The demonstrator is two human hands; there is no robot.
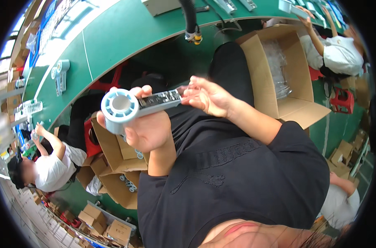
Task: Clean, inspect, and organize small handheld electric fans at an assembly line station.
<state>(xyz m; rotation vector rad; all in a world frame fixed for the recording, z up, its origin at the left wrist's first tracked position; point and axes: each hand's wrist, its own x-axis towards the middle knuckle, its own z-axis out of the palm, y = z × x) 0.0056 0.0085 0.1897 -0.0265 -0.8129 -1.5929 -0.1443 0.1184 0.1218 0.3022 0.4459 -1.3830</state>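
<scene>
My left hand (150,130) is wrapped from below round a light blue plastic housing, shaped like a handheld fan (109,108). It has a round, spoked head at the left and a straight handle stretching right. A dark circuit board (160,99) with small silvery parts shows in the handle's open side. At the handle's far end my right hand (210,98) has its thumb and fingers drawn together. Something thin and reddish seems to lie between those fingertips, too small to make out. Both hands are above my lap, short of the table edge.
The green table (113,39) curves across the back, with another fan-shaped housing (62,76) on it. A black hose with a yellow tip (197,39) hangs ahead. An open carton (256,74) holding clear plastic bags (275,66) stands right; other cartons (117,155) stand left. Co-workers sit on both sides.
</scene>
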